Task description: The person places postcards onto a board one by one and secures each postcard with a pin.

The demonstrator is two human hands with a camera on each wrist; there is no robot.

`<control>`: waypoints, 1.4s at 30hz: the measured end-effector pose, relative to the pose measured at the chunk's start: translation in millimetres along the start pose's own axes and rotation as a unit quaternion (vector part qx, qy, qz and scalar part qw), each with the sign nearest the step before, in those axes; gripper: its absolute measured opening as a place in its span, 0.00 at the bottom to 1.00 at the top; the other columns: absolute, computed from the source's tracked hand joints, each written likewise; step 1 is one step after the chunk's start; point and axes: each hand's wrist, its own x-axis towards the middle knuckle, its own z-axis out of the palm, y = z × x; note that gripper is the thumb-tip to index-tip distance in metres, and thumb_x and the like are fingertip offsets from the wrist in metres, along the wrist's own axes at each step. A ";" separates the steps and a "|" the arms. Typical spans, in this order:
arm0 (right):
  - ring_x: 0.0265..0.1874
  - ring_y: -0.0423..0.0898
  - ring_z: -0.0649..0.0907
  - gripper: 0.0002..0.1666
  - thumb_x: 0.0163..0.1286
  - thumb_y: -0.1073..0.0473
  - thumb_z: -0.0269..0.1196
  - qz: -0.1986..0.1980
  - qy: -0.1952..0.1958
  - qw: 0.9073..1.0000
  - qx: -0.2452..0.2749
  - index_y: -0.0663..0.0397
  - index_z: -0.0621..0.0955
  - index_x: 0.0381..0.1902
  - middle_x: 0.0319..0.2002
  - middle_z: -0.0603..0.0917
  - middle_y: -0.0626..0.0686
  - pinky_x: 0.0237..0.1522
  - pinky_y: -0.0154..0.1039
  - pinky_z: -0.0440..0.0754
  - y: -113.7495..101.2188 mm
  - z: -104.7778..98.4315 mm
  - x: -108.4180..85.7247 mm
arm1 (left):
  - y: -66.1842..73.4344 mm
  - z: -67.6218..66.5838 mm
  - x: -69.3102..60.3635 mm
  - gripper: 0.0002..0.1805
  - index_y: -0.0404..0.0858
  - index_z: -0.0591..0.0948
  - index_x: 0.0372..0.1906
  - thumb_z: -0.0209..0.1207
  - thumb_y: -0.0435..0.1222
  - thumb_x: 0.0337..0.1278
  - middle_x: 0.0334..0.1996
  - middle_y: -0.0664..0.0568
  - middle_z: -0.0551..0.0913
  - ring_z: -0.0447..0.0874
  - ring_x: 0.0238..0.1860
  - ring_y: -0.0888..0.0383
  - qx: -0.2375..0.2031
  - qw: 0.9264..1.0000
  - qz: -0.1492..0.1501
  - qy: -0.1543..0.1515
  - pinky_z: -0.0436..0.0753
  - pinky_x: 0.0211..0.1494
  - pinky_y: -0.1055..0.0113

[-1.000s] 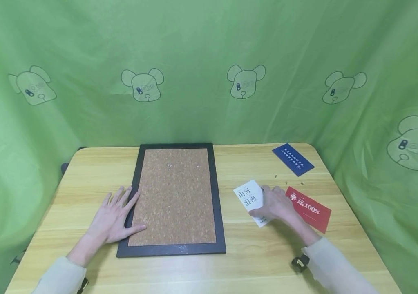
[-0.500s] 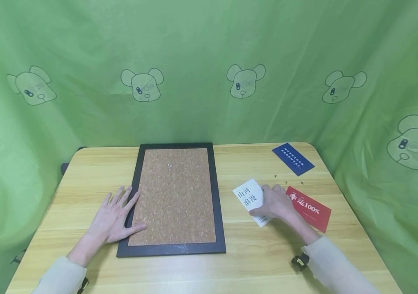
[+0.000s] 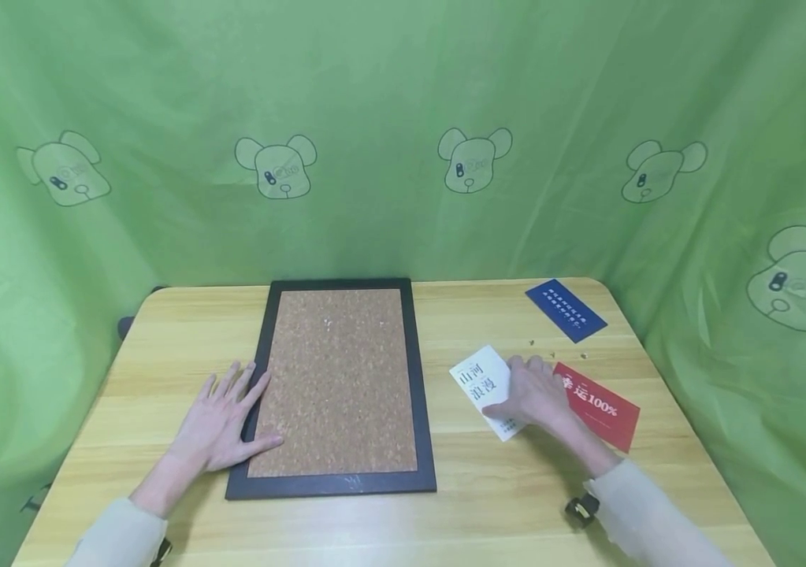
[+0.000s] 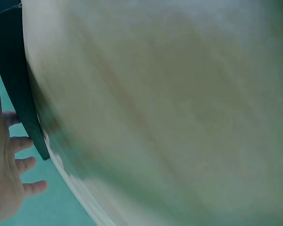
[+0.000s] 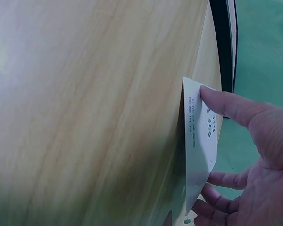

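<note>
My left hand (image 3: 221, 425) lies spread on the left side of a black-framed cork board (image 3: 339, 386), fingers on the frame and thumb tip over the cork. In the left wrist view, its fingers (image 4: 24, 165) show beside the dark frame (image 4: 14, 70). To the right of the board, my right hand (image 3: 533, 394) holds a white card (image 3: 481, 378) with dark printed characters. The right wrist view shows the thumb on one edge of this card (image 5: 198, 141) and the curled fingers at another. Part of the card is hidden under the hand.
A red card (image 3: 604, 409) with white print lies right of my right hand, partly covered by it. Farther back is a blue card (image 3: 566, 309). Several tiny pins, too small to make out well, lie between them. A green curtain (image 3: 374, 236) surrounds the wooden table (image 3: 346, 528).
</note>
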 end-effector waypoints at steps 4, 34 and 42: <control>0.40 0.56 0.75 0.59 0.46 0.38 0.83 0.002 0.010 1.000 -0.009 0.71 0.73 0.65 0.41 0.77 0.64 0.42 0.51 0.77 0.6 -1.1 -1.0 | 0.4 -0.7 -0.7 0.61 0.42 0.66 0.82 0.56 0.79 0.51 0.81 0.37 0.66 0.63 0.81 0.33 0.002 1.000 0.001 0.002 0.69 0.76 0.31; 0.37 0.56 0.83 0.35 0.65 0.47 0.73 -0.044 0.096 0.994 0.011 0.66 0.80 0.62 0.43 0.88 0.65 0.46 0.58 0.77 9.8 -5.6 -4.7 | 1.2 -2.2 -0.5 0.60 0.42 0.65 0.82 0.56 0.78 0.53 0.81 0.36 0.65 0.63 0.81 0.32 -0.003 1.000 -0.002 -0.006 0.72 0.74 0.31; 0.29 0.49 0.81 0.27 0.71 0.53 0.68 -0.065 0.116 0.990 0.037 0.64 0.81 0.61 0.40 0.88 0.61 0.29 0.39 0.73 9.1 -7.1 -6.3 | 1.6 -2.7 0.2 0.61 0.43 0.64 0.83 0.56 0.78 0.53 0.82 0.36 0.64 0.62 0.81 0.31 -0.007 1.000 -0.003 -0.010 0.71 0.75 0.32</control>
